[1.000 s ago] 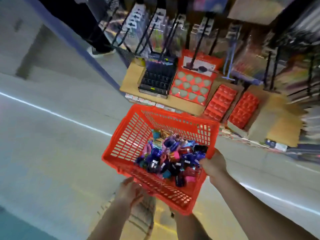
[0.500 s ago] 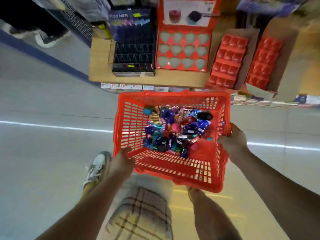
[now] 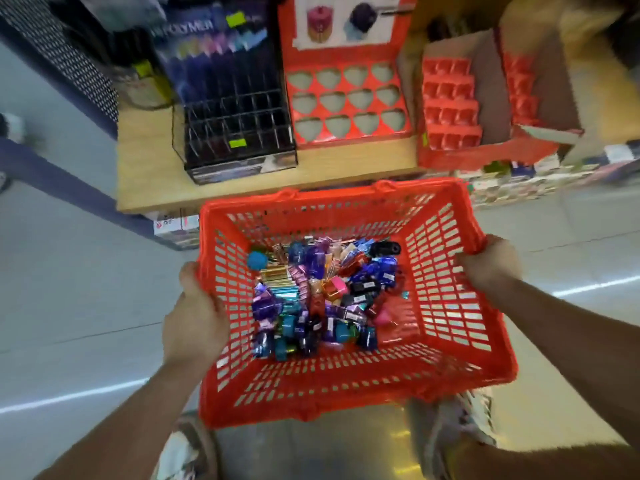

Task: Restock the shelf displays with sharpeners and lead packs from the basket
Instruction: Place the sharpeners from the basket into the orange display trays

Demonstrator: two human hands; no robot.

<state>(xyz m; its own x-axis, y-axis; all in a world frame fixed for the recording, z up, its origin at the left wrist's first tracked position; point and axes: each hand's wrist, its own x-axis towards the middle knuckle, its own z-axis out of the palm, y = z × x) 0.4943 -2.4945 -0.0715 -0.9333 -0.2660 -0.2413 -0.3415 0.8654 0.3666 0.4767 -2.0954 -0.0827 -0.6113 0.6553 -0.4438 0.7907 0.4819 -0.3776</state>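
I carry a red plastic basket (image 3: 450, 327) in front of me, just below the shelf edge. My left hand (image 3: 194, 317) grips its left rim and my right hand (image 3: 488, 265) grips its right rim. In the basket's bottom lies a heap of several small sharpeners and lead packs (image 3: 318, 299) in purple, blue, pink and black. On the wooden shelf (image 3: 149, 174) stand a black slotted lead display (image 3: 235, 109), a red tray with heart-shaped holes (image 3: 346, 98), and two red stepped trays in cardboard boxes (image 3: 450, 109).
A dark mesh panel (image 3: 69, 64) and a blue beam (image 3: 52, 168) run at the left of the shelf. Boxed goods (image 3: 519, 181) line the lower shelf front at the right. My shoes (image 3: 453, 434) stand on the grey floor under the basket.
I have stepped closer to the shelf, so the displays and the basket look larger. The basket has levelled out and both hands keep their hold on its rims.
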